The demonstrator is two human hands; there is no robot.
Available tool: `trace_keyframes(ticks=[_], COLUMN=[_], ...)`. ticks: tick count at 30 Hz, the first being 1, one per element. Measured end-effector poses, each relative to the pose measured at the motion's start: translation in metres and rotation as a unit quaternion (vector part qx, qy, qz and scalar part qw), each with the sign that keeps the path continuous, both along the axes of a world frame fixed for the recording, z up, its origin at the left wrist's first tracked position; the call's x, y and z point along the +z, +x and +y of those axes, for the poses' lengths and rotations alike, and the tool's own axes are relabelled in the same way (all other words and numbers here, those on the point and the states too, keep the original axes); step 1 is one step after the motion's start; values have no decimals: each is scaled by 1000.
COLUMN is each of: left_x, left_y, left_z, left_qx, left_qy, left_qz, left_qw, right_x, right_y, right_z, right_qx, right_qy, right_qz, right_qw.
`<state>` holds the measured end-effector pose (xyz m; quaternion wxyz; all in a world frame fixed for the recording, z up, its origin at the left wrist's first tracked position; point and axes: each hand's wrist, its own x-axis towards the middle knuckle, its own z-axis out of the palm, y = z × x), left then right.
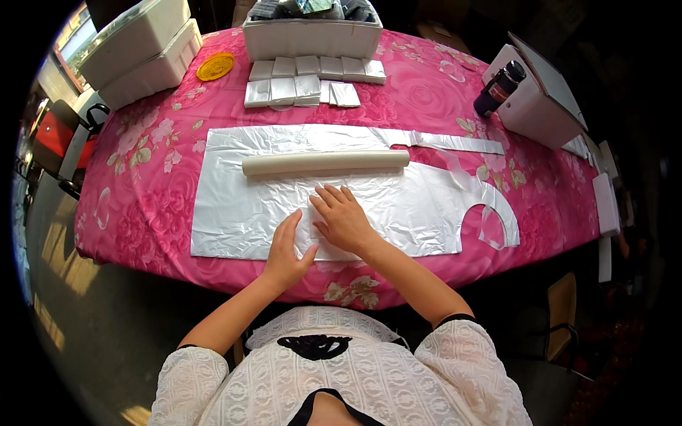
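A silvery-white plastic apron (pixel 220 206) lies spread flat and creased on the table, with its curved neck loop at the right and a long strip along the far edge. Across it rests a long off-white tube (pixel 327 163). My right hand (pixel 343 219) is over the middle of the apron, palm down and fingers spread, just on the near side of the tube. Beside it, nearer the front edge, my left hand (pixel 288 254) is open, thumb apart from the fingers. Both hands hold nothing; whether each presses on the plastic is hard to tell.
Flat folded silvery packets (pixel 283 88) line the far side in rows, before a white foam box (pixel 312 41) of dark bundles. Foam boxes (pixel 149 64) stand far left beside a yellow dish (pixel 215 67). At right are a dark bottle (pixel 497 91) and a white box (pixel 536 106).
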<state>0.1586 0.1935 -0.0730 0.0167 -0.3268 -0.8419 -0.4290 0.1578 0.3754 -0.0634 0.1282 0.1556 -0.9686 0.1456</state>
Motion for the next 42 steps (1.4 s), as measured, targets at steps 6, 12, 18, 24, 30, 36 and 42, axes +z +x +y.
trace_keyframes(ticks=[6, 12, 18, 24, 30, 36, 42], left_x=[6, -10, 56, 44, 33, 30, 27], left_y=[68, 75, 21, -26, -37, -41, -37], left_z=[-97, -110, -72, -32, -15, -17, -18], left_qx=[110, 217, -3, -25, -33, -25, -37], left_qy=[100, 155, -170, -11, 10, -16, -50], left_qz=[-659, -628, -248, -175, -203, -178, -94], left_qw=[737, 731, 954, 984, 979, 984, 994], right_x=[-25, -13, 1, 7, -10, 17, 18], right_y=[11, 66, -5, -205, -266, -259, -101], right_z=[-65, -138, -46, 122, 149, 109, 126], right_qx=[-15, 168, 295, -210, -399, -371, -147], right_qy=[-60, -167, -232, -543, -195, -200, -153], right_qz=[-123, -194, -104, -69, -111, -158, 36], right_qw=[990, 952, 921, 810, 889, 893, 977])
